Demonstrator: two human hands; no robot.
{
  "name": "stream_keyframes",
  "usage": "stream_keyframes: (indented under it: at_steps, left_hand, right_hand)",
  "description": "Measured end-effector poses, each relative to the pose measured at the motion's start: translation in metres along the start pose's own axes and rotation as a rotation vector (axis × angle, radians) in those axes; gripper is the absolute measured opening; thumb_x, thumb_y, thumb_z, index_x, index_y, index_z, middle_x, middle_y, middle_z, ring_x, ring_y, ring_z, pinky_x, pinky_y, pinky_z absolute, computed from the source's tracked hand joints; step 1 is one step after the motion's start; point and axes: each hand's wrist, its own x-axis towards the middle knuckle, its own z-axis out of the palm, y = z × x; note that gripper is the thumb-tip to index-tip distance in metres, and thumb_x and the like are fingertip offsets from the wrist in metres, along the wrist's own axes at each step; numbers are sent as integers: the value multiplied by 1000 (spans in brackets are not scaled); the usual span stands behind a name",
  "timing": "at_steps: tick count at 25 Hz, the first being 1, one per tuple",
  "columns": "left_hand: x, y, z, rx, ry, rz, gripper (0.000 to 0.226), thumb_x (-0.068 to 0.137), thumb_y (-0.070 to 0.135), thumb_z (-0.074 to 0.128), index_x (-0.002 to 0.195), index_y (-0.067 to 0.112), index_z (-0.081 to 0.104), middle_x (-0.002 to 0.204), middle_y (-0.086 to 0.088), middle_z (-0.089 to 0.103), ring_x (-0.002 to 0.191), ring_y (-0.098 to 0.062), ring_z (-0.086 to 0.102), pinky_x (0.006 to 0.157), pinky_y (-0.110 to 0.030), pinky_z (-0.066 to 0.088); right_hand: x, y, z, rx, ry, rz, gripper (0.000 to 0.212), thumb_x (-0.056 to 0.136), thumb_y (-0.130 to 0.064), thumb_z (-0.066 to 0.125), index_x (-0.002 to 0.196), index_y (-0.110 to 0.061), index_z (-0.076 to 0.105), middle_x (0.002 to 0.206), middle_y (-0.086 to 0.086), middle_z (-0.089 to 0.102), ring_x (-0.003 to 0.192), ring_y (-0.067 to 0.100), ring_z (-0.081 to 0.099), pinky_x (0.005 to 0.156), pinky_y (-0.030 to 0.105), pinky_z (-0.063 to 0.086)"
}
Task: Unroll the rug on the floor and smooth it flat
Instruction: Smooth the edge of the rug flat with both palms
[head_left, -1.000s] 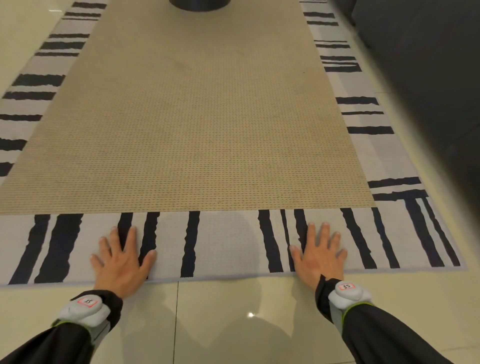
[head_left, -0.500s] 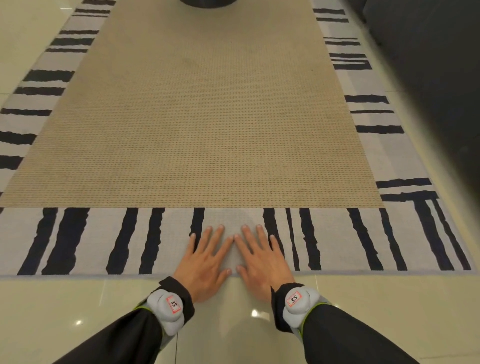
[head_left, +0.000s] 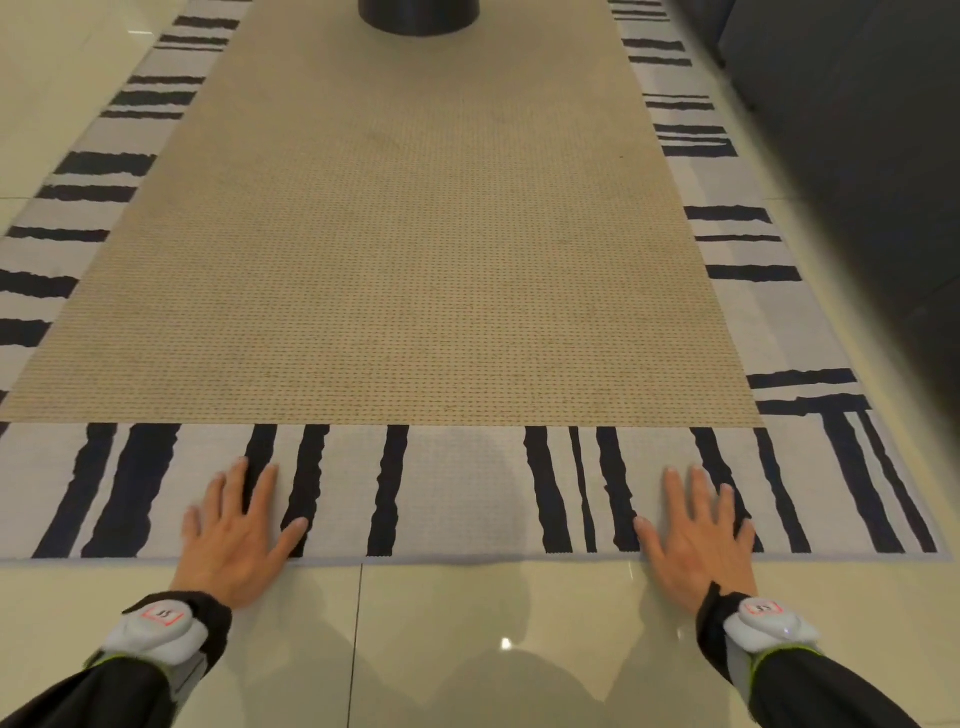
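Note:
The rug (head_left: 415, 260) lies unrolled on the glossy tile floor, with a tan woven centre and a grey border crossed by black stripes. Its near edge runs straight across just in front of me and looks flat. My left hand (head_left: 236, 535) rests palm down on the near border left of centre, fingers spread. My right hand (head_left: 696, 535) presses palm down on the same border toward the right corner, fingers apart. Neither hand grips anything. Both wrists carry grey sensor bands over dark sleeves.
A dark round base (head_left: 418, 15) stands on the rug's far end at the top of the view. A dark sofa or cabinet (head_left: 857, 130) runs along the rug's right side. Cream tile floor (head_left: 493, 649) lies under my arms and to the left.
Half a second ago my hands were together at the middle of the near border. They have slid apart along it, the left hand leftward and the right hand rightward.

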Motion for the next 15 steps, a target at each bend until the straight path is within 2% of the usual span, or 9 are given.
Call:
stream_keyframes:
  at_steps: [3,5,8,11,13,15]
  left_hand:
    - [-8,-2,3,-46,-7,-115,81,83,70,25,150,24,13,162,-12,5,146,-38,5,113,-67,17]
    - [-9,15,2,-46,-19,-115,79,84,68,26,148,25,13,161,-13,5,145,-41,5,111,-68,17]
    - [-16,56,4,-17,-24,15,82,81,69,27,150,27,11,161,-13,4,145,-43,4,110,-69,15]
    - [-25,93,12,35,-62,168,83,81,70,20,152,29,4,163,-11,-4,146,-41,-5,112,-68,10]
    - [-27,107,14,56,-76,257,82,83,73,13,152,30,1,163,-9,-8,147,-39,-9,114,-66,7]
    - [-26,116,12,87,-78,320,82,83,74,8,152,30,4,163,-11,-2,147,-40,-3,114,-66,10]
  right_hand:
    - [-6,-13,0,92,-6,124,77,94,-63,23,156,-25,-4,167,10,-9,150,44,-2,115,67,17]
    - [-7,-39,-4,121,-16,88,76,96,-60,25,157,-24,-3,167,11,-10,149,45,-5,115,67,14]
    - [-13,-88,-8,96,-7,-117,78,95,-59,29,157,-24,-2,166,11,-12,149,44,-9,115,66,9]
    - [-22,-124,-9,48,-35,-307,79,94,-57,33,156,-25,-3,166,11,-14,149,44,-13,114,68,4]
    - [-23,-133,-9,25,-54,-370,79,95,-56,35,156,-25,-4,166,10,-15,149,44,-13,114,69,3]
    - [-21,-132,-12,34,-66,-389,78,95,-55,36,156,-25,-3,166,9,-14,150,43,-11,115,69,5]
